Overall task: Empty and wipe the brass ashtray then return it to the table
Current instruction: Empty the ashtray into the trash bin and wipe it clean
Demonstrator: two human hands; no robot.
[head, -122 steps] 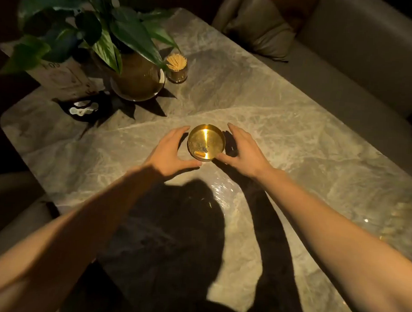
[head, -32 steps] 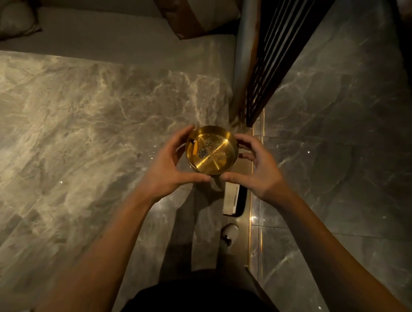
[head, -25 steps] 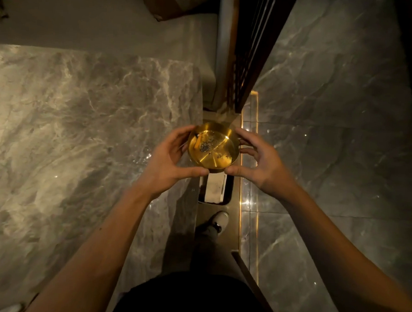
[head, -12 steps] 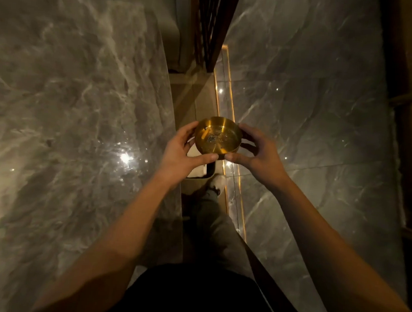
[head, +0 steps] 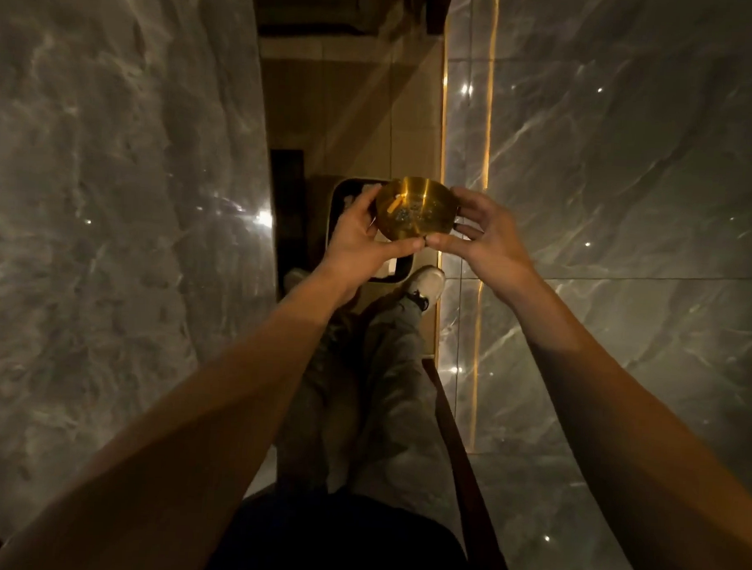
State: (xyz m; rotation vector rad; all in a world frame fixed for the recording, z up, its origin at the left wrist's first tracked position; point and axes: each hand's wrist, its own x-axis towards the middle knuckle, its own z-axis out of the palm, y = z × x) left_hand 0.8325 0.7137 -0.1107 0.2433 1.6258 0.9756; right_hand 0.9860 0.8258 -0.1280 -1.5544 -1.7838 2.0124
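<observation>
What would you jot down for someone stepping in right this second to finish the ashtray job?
Left hand: gripping the brass ashtray on its left side.
Right hand: gripping its right side; thumbs nearly meet under the near rim.
Ashtray: off the table, held in the air, tipped towards the camera, over a dark bin on the floor by the person's feet.
Contents: a cigarette butt and ash are inside.
Done: ashtray carried to the bin.
Left: tip it out, wipe it, put it back on the table.

One head-worn view, wide-angle; it looks steeply down past both forearms onto legs and floor (head: pixel 627 209), close in.
</observation>
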